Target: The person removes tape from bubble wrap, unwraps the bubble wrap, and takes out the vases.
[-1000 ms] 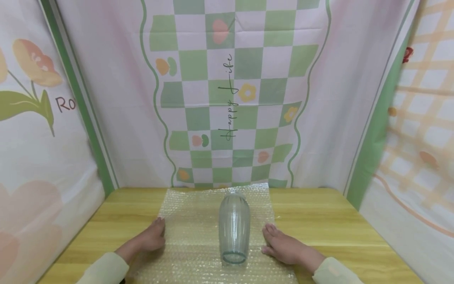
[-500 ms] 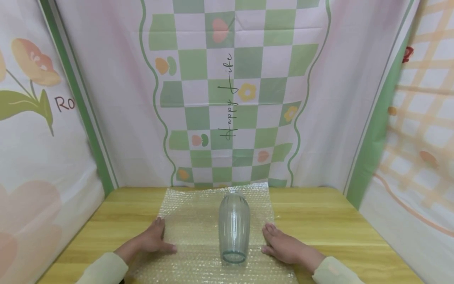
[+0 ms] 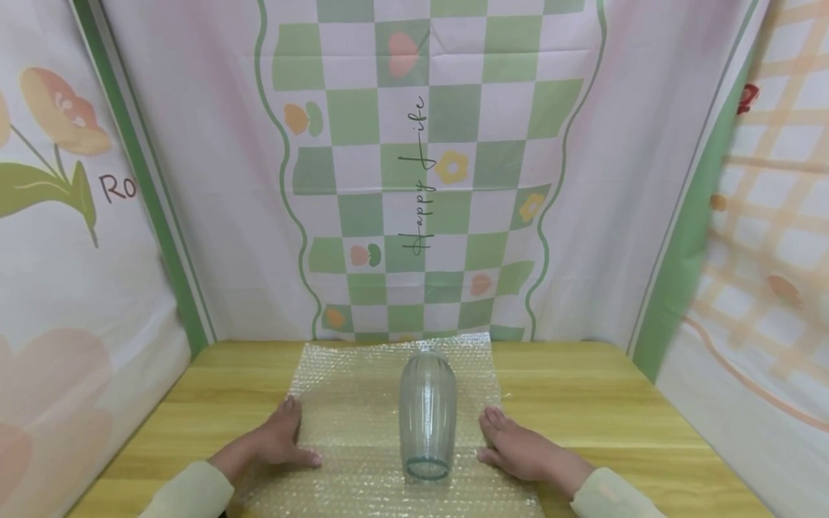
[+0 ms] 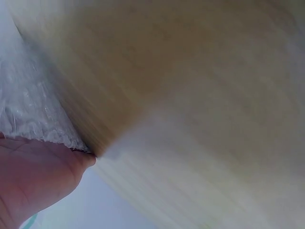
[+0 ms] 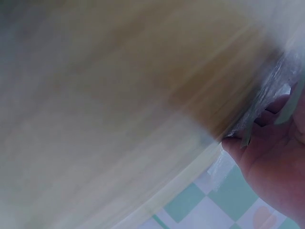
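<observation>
A clear ribbed glass vase (image 3: 427,417) lies on its side on a sheet of bubble wrap (image 3: 356,417), its round base facing me. At the sheet's left edge rests my left hand (image 3: 275,437), fingers extended forward and thumb spread inward over the wrap. My right hand (image 3: 521,446) lies along the opposite edge, its fingers fairly straight and its thumb toward the vase. In the left wrist view, the wrap's edge (image 4: 43,109) meets the left palm (image 4: 38,176). The right wrist view has the right hand (image 5: 271,157) against the wrap, partly cut off by the frame.
Under everything is a wood-grain table (image 3: 570,396). Behind it hangs a checkered green and white cloth (image 3: 447,208). Printed curtains close in the left (image 3: 65,288) and right (image 3: 764,288) sides.
The left thumb has swung out to the right onto the bubble wrap. My right hand, the vase and the sheet have kept their places.
</observation>
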A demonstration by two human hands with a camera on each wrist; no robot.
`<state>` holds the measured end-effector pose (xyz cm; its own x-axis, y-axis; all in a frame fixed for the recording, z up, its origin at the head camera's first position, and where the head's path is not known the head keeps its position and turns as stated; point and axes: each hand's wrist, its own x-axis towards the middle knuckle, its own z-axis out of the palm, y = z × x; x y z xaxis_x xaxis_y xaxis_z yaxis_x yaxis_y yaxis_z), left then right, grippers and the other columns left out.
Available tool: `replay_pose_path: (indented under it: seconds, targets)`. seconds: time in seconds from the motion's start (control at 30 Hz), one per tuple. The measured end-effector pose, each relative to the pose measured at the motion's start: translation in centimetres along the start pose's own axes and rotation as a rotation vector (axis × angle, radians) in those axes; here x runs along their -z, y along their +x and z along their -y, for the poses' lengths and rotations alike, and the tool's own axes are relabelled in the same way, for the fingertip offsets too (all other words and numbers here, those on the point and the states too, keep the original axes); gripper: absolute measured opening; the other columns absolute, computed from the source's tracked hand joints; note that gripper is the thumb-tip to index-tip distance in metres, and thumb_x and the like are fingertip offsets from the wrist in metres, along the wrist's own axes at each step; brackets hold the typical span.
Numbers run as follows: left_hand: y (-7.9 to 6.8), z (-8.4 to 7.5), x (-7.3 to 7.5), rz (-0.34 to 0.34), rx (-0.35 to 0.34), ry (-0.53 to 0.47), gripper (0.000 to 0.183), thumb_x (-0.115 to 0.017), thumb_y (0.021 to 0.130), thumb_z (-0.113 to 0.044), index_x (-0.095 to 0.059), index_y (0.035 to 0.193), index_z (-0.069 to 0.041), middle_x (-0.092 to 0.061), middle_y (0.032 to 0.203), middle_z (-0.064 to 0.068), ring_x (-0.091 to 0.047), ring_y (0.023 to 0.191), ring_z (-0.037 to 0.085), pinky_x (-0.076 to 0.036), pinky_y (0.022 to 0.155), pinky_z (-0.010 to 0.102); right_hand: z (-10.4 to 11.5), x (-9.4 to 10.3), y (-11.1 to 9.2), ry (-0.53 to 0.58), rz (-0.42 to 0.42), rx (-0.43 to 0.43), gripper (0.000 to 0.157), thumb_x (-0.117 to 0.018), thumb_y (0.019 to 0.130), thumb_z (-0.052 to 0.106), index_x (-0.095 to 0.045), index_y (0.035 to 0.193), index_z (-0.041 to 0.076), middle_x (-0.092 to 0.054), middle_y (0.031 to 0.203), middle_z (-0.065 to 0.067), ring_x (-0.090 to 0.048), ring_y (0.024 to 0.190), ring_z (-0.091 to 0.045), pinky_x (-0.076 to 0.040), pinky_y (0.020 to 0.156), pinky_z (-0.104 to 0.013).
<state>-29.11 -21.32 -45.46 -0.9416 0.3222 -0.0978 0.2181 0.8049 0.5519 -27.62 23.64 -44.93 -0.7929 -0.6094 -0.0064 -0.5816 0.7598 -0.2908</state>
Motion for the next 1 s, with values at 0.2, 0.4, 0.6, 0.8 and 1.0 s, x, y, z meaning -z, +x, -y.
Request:
replay_pose_path:
  seconds: [0.2, 0.4, 0.6, 0.8, 1.0]
  targets:
    - [-0.17, 0.16, -0.05, -0.003, -0.008, 0.01, 0.125, -0.084, 0.068, -0.048, -0.014, 0.141, 0.024, -0.002, 0.146, 0.045, -0.003, 0.137, 0.056, -0.007, 0.112, 0.063, -0.04, -0.06, 0.16, 0.004, 0.003, 0.002, 0.072, -0.051, 0.099, 0.038, -0.035, 0.137, -0.021, -0.026, 0.144, -0.042, -0.024, 0.136, -0.053, -0.023, 0.109, -0.061]
    - [-0.18, 0.29, -0.22, -0.013, -0.032, 0.025, 0.123, -0.084, 0.069, -0.048, -0.015, 0.141, 0.025, -0.003, 0.146, 0.046, -0.005, 0.137, 0.057, -0.009, 0.112, 0.063, -0.13, 0.1, 0.24, -0.002, 0.009, 0.002, 0.071, -0.052, 0.1, 0.037, -0.035, 0.138, -0.02, -0.026, 0.145, -0.041, -0.024, 0.136, -0.052, -0.024, 0.109, -0.061]
    - [-0.17, 0.32, -0.22, -0.009, -0.018, 0.048, 0.124, -0.083, 0.068, -0.051, -0.016, 0.141, 0.024, -0.004, 0.147, 0.044, -0.005, 0.138, 0.055, -0.01, 0.112, 0.062, -0.04, 0.3, 0.28, -0.005, 0.013, 0.011, 0.07, -0.053, 0.099, 0.036, -0.036, 0.137, -0.021, -0.027, 0.144, -0.042, -0.025, 0.135, -0.053, -0.024, 0.109, -0.061]
    - [0.01, -0.16, 0.12, -0.006, -0.009, 0.087, 0.123, -0.083, 0.068, -0.051, -0.019, 0.141, 0.024, -0.006, 0.147, 0.045, -0.008, 0.139, 0.054, -0.012, 0.113, 0.06, -0.18, 0.31, 0.33, 0.006, -0.007, 0.0, 0.072, -0.056, 0.097, 0.038, -0.038, 0.136, -0.02, -0.029, 0.143, -0.041, -0.027, 0.134, -0.053, -0.025, 0.108, -0.061]
    - [0.03, -0.32, 0.21, -0.002, -0.002, 0.096, 0.123, -0.084, 0.068, -0.051, -0.019, 0.14, 0.024, -0.007, 0.147, 0.045, -0.009, 0.139, 0.054, -0.013, 0.113, 0.059, -0.24, 0.3, 0.46, 0.016, -0.017, -0.002, 0.073, -0.059, 0.095, 0.039, -0.041, 0.134, -0.021, -0.032, 0.142, -0.041, -0.03, 0.133, -0.052, -0.026, 0.108, -0.061]
